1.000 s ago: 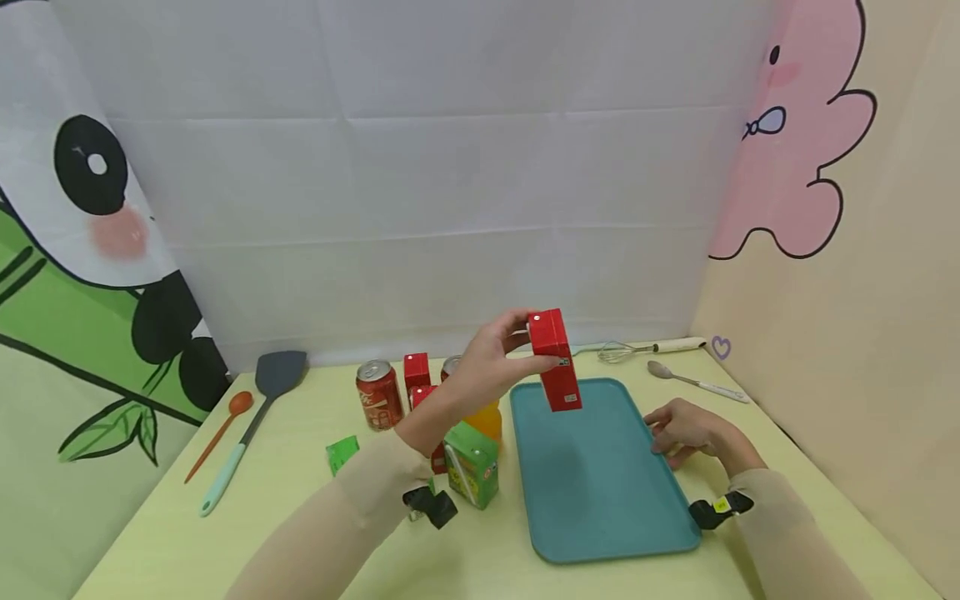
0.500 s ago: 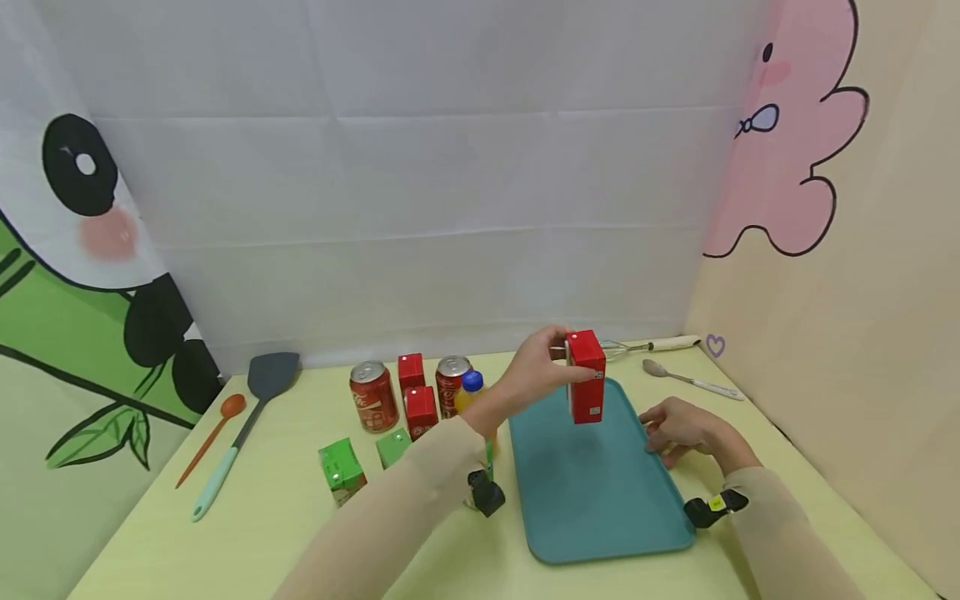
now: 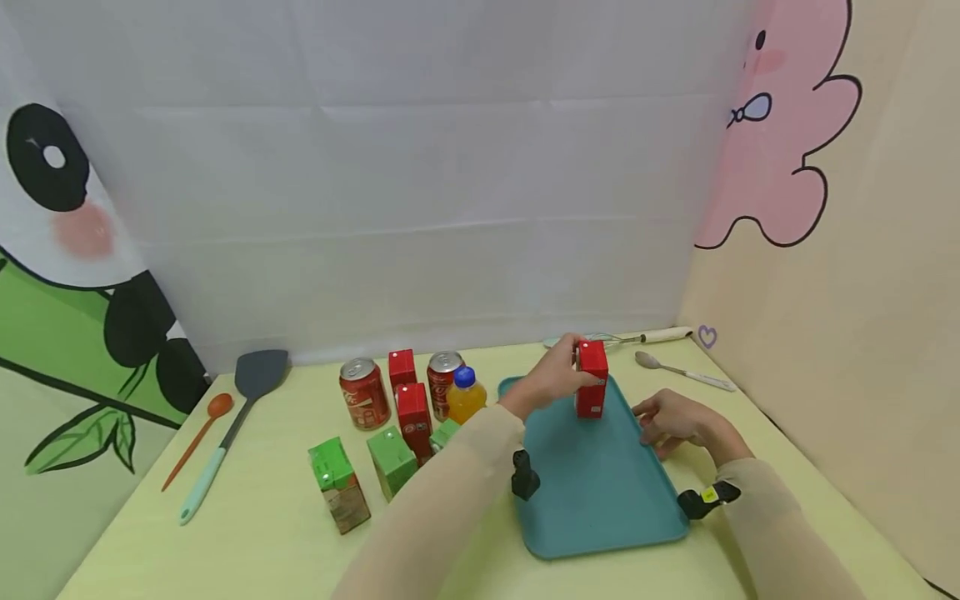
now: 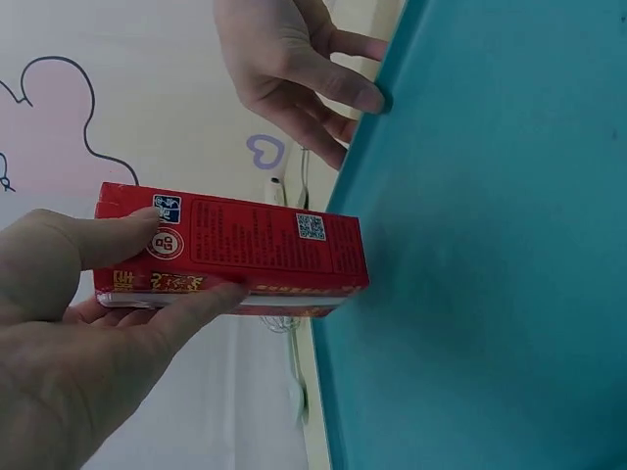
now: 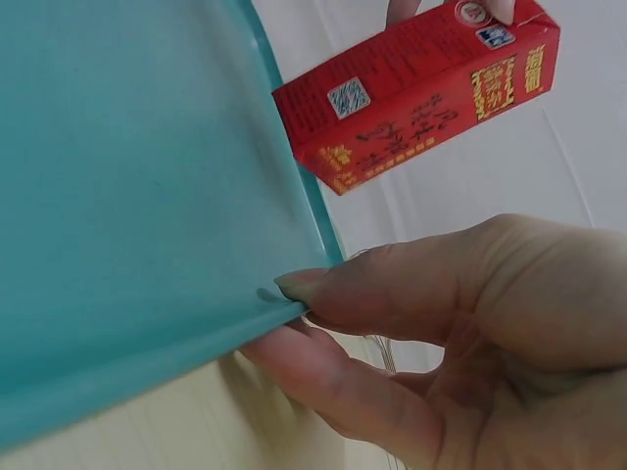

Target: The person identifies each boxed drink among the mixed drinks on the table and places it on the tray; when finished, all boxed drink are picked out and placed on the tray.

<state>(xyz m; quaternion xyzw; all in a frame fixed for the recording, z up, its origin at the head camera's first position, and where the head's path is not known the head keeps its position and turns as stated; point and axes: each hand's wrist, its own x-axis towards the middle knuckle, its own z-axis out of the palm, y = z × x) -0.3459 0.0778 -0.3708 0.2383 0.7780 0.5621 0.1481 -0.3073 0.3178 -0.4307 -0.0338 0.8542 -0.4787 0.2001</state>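
A red drink carton stands nearly upright at the far end of the teal tray. My left hand grips it near its top, thumb on one face and fingers on the other sides. In the left wrist view the lower end of the carton is close to the tray surface; whether it touches I cannot tell. At the tray's right edge, my right hand pinches the rim between thumb and fingers, as the right wrist view shows with the thumb on top.
Left of the tray stand cola cans, red cartons, green cartons and an orange-juice bottle. A spatula and orange spoon lie far left. A whisk and metal spoon lie behind and right.
My left hand has carried the red carton rightward and down to the tray's far end, straightening it. The cartons behind my left arm have come into view. My right hand stays at the rim.
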